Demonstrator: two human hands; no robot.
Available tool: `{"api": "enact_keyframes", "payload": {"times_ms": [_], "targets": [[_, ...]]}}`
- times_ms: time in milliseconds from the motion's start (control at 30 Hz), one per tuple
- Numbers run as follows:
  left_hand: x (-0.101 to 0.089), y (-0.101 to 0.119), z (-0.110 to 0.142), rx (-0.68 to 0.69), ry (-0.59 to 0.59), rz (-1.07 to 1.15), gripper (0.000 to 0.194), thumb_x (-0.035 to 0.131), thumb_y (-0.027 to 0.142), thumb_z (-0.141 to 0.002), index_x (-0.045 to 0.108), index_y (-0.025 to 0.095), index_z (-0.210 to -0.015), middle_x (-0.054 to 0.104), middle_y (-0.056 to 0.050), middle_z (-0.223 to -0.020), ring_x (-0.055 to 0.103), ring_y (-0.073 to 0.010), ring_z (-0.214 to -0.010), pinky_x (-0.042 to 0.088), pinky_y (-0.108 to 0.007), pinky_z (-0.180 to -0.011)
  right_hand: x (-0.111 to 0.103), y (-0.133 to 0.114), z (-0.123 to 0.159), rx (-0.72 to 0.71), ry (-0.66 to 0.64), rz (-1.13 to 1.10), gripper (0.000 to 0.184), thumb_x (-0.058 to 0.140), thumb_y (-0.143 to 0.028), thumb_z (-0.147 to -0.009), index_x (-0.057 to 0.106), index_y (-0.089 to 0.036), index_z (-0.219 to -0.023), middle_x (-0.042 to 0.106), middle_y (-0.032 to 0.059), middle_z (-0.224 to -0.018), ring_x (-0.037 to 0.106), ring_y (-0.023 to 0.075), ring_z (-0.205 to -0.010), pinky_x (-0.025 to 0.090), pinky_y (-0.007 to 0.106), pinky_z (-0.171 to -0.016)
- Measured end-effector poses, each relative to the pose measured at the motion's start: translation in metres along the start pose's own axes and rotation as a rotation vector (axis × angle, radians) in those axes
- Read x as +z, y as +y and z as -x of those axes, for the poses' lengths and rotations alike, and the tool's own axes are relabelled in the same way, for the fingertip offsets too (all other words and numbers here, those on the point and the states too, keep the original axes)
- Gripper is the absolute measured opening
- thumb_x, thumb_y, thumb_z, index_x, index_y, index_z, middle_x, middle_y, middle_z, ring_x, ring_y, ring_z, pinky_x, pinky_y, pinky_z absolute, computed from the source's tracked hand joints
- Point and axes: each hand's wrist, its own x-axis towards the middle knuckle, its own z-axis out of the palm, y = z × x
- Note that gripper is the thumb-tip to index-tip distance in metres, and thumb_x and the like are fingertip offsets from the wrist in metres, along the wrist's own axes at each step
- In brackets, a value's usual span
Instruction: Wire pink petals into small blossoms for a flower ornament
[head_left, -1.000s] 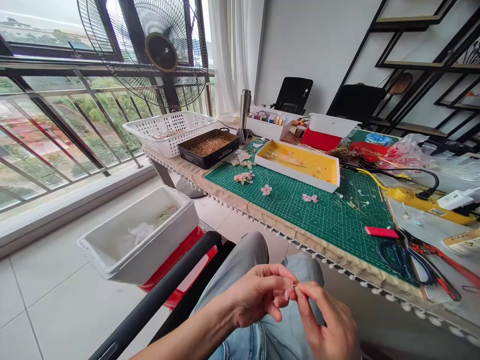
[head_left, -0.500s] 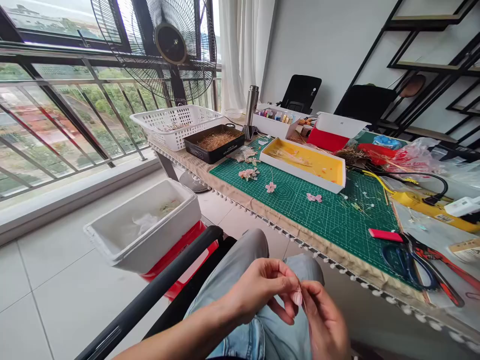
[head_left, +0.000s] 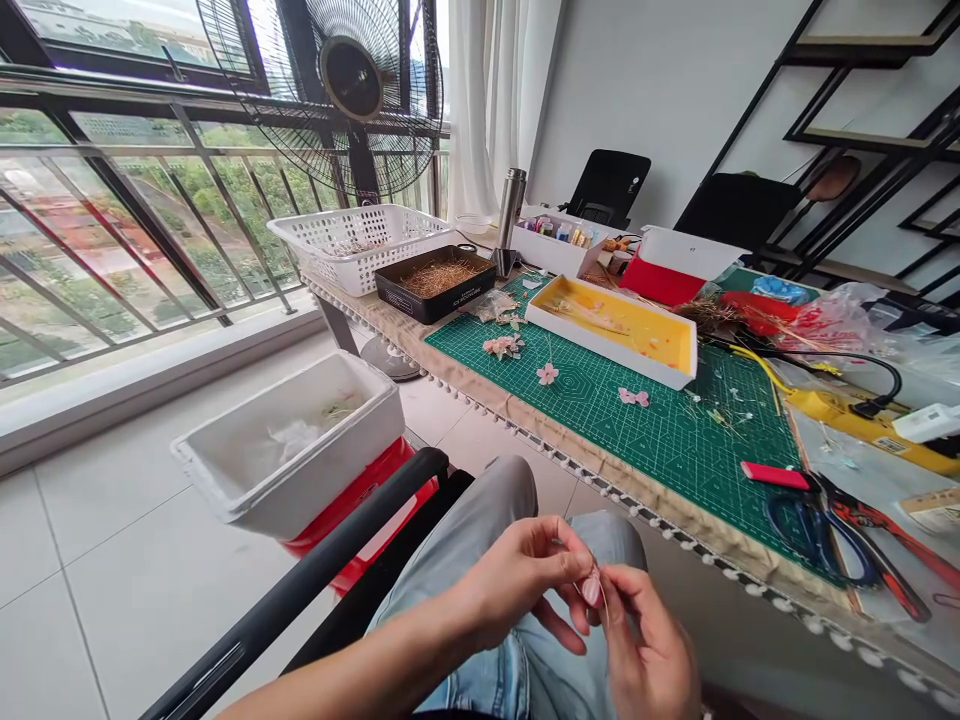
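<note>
Over my lap, my left hand (head_left: 521, 580) and my right hand (head_left: 649, 650) meet fingertip to fingertip. Between them they pinch a tiny pink petal on a thin wire (head_left: 592, 588). Both hands are closed in a pinch on it. On the green cutting mat (head_left: 660, 430) lie a pink flower (head_left: 547, 374), a pair of pink petals (head_left: 634, 397) and a small cluster of pink flowers (head_left: 501, 346). A yellow-lined tray (head_left: 611, 330) sits at the back of the mat.
A white foam box (head_left: 292, 455) stands on a red stool at my left. The table also bears a white basket (head_left: 360, 245), a black tray of brown strands (head_left: 436, 282), a steel flask (head_left: 511, 205), scissors (head_left: 817, 520) and a red cutter (head_left: 774, 475). A fan (head_left: 352, 90) stands by the window.
My view has shifted slightly to the left. My fingers have turned the petal piece between them, and my hands sit a little lower in view.
</note>
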Motion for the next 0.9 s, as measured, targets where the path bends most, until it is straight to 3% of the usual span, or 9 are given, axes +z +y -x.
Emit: {"api": "enact_keyframes", "payload": {"times_ms": [133, 300, 567, 667, 767, 900], "targets": [[0.000, 0.001, 0.001, 0.018, -0.011, -0.049, 0.041, 0.071, 0.050, -0.072, 0.051, 0.016, -0.079, 0.063, -0.002, -0.065, 0.058, -0.0108, -0.049, 0.051, -0.023, -0.045, 0.000, -0.003, 0.002, 0.080, -0.051, -0.074, 0.033, 0.056, -0.052, -0.089, 0.068, -0.025, -0.075, 0.065, -0.0035, -0.059, 0.058, 0.0133, -0.051, 0.044, 0.022, -0.055], [-0.001, 0.003, 0.002, -0.015, -0.078, -0.035, 0.039, 0.071, 0.049, -0.073, 0.054, 0.014, -0.080, 0.064, -0.004, -0.069, 0.059, -0.0116, -0.051, 0.051, -0.024, -0.046, 0.002, -0.008, 0.005, 0.182, 0.009, -0.178, 0.036, 0.054, -0.054, -0.090, 0.065, -0.023, -0.076, 0.062, -0.0024, -0.059, 0.057, 0.0138, -0.052, 0.044, 0.021, -0.052], [-0.001, 0.006, 0.002, -0.048, -0.065, -0.073, 0.038, 0.073, 0.047, -0.069, 0.053, 0.015, -0.075, 0.064, -0.003, -0.066, 0.059, -0.0111, -0.049, 0.051, -0.023, -0.045, -0.004, -0.011, 0.005, 0.073, 0.041, -0.042, 0.033, 0.056, -0.054, -0.088, 0.067, -0.025, -0.078, 0.066, -0.0020, -0.063, 0.058, 0.0140, -0.053, 0.047, 0.022, -0.057], [0.001, 0.008, 0.003, -0.036, -0.057, -0.092, 0.037, 0.073, 0.045, -0.068, 0.052, 0.015, -0.076, 0.064, -0.002, -0.065, 0.060, -0.0111, -0.048, 0.049, -0.021, -0.044, -0.009, -0.008, 0.001, 0.086, -0.059, -0.091, 0.032, 0.053, -0.048, -0.091, 0.064, -0.023, -0.074, 0.060, -0.0032, -0.057, 0.056, 0.0126, -0.048, 0.047, 0.019, -0.049], [0.001, 0.007, 0.004, -0.034, -0.044, -0.098, 0.039, 0.072, 0.047, -0.069, 0.051, 0.016, -0.078, 0.065, -0.002, -0.066, 0.062, -0.0116, -0.049, 0.049, -0.021, -0.045, -0.014, -0.004, -0.003, 0.046, -0.179, -0.086, 0.027, 0.051, -0.042, -0.093, 0.067, -0.022, -0.084, 0.066, -0.0014, -0.062, 0.062, 0.0132, -0.051, 0.050, 0.017, -0.050], [-0.001, 0.004, 0.002, -0.018, -0.063, -0.079, 0.042, 0.073, 0.049, -0.070, 0.050, 0.016, -0.080, 0.065, -0.003, -0.069, 0.062, -0.0127, -0.049, 0.050, -0.022, -0.044, -0.019, -0.001, -0.005, 0.086, -0.214, -0.116, 0.024, 0.053, -0.040, -0.092, 0.069, -0.022, -0.091, 0.071, -0.0002, -0.069, 0.067, 0.0147, -0.057, 0.053, 0.017, -0.055]]}}
